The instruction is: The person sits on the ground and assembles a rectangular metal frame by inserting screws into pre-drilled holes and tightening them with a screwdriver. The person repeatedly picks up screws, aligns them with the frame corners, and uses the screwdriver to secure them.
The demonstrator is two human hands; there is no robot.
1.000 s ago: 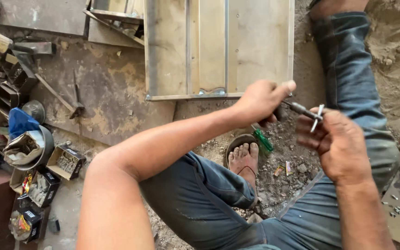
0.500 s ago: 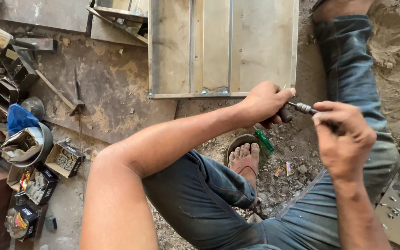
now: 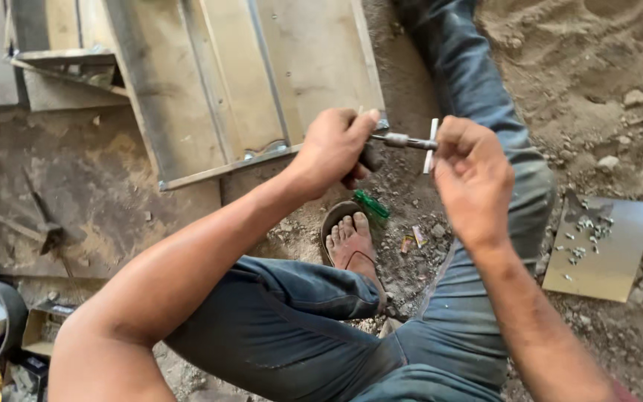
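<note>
The left hand [image 3: 333, 149] curls tight around the dark handle of a slim grey metal tool [image 3: 403, 141], forearm stretched out from the lower left. The right hand [image 3: 474, 175] closes its fingers on the tool's far tip, where a small pale cross-piece [image 3: 432, 135] sticks up between them. Below lie a bare foot in a sandal [image 3: 351, 238], a green-handled screwdriver [image 3: 371, 205], and a flat metal plate strewn with small screws [image 3: 612, 253].
</note>
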